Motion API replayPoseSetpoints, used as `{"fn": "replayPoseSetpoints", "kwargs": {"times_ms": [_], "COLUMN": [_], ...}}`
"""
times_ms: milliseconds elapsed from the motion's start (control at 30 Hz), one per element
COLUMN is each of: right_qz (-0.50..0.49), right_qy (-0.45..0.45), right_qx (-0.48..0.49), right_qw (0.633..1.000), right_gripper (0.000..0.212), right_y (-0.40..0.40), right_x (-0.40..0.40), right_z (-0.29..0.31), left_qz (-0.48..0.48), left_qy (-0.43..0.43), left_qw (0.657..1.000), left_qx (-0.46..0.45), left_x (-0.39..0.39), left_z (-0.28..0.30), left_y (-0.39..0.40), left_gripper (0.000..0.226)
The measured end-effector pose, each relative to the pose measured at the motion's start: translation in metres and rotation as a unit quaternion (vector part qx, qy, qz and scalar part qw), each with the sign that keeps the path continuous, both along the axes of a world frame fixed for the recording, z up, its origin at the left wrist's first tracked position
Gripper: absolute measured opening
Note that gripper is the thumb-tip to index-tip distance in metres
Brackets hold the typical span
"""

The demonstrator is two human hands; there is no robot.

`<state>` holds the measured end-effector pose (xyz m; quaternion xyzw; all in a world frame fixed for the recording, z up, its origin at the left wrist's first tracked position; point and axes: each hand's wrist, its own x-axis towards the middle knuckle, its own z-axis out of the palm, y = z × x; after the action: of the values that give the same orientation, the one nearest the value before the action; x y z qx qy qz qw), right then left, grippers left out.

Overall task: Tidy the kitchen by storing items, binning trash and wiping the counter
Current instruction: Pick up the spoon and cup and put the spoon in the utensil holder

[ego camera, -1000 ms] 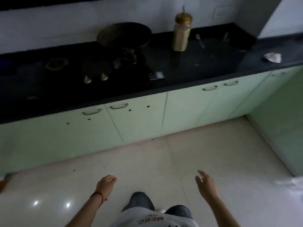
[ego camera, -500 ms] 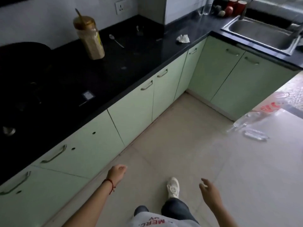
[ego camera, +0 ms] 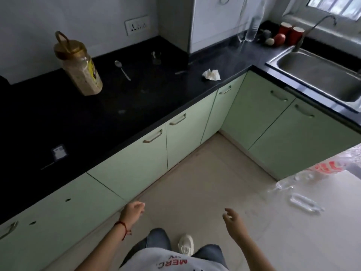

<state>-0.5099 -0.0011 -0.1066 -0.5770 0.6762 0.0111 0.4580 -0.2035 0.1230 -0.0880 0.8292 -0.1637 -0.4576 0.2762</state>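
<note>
On the black L-shaped counter (ego camera: 136, 106) stand a gold-lidded plastic jar (ego camera: 80, 67) of pale grain, a metal spoon (ego camera: 122, 69) and a crumpled white tissue (ego camera: 211, 74) near the front edge by the corner. A small white packet (ego camera: 58, 151) lies on the counter at the left. My left hand (ego camera: 132, 212) hangs loosely curled and empty over the floor beside the cabinets. At the same height, further right, my right hand (ego camera: 233, 222) is open with nothing in it. Both hands are well below and away from the counter items.
Pale green cabinet doors (ego camera: 148, 157) with metal handles run under the counter. A steel sink (ego camera: 320, 75) sits at the right, with two red cups (ego camera: 291, 33), an apple (ego camera: 279, 39) and a clear bottle (ego camera: 253, 26) behind it. Clear plastic bag (ego camera: 320, 173) lies on the floor at right.
My view has swung right along the counter, bringing the corner, tissue and sink into sight. I have stepped forward; both hands stay low and empty.
</note>
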Motion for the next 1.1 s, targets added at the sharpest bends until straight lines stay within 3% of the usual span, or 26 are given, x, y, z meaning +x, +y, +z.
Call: {"fn": "replayPoseSetpoints", "kwargs": {"times_ms": [267, 533, 700, 867, 1100], "right_qz": [0.059, 0.021, 0.031, 0.075, 0.18], "right_qy": [-0.026, -0.061, -0.123, -0.185, -0.235], "right_qx": [-0.034, -0.063, -0.111, -0.148, -0.143], "right_qw": [0.997, 0.996, 0.986, 0.969, 0.944], "right_gripper": [0.035, 0.029, 0.026, 0.024, 0.022], "right_y": [-0.124, -0.229, -0.283, -0.337, -0.434], "right_x": [0.059, 0.113, 0.163, 0.223, 0.323], "right_z": [0.013, 0.035, 0.073, 0.106, 0.116], "left_qz": [0.05, -0.077, -0.105, -0.035, 0.118], "left_qy": [0.006, 0.006, 0.012, -0.041, -0.149], "left_qw": [0.999, 0.991, 0.976, 0.973, 0.967], "left_qx": [-0.005, -0.112, -0.189, -0.224, -0.167], "left_x": [0.023, 0.053, 0.081, 0.122, 0.185], "left_z": [0.005, 0.039, 0.084, 0.111, 0.107], "left_y": [-0.084, -0.232, -0.313, -0.352, -0.38], "left_gripper": [0.024, 0.008, 0.019, 0.02, 0.018]}}
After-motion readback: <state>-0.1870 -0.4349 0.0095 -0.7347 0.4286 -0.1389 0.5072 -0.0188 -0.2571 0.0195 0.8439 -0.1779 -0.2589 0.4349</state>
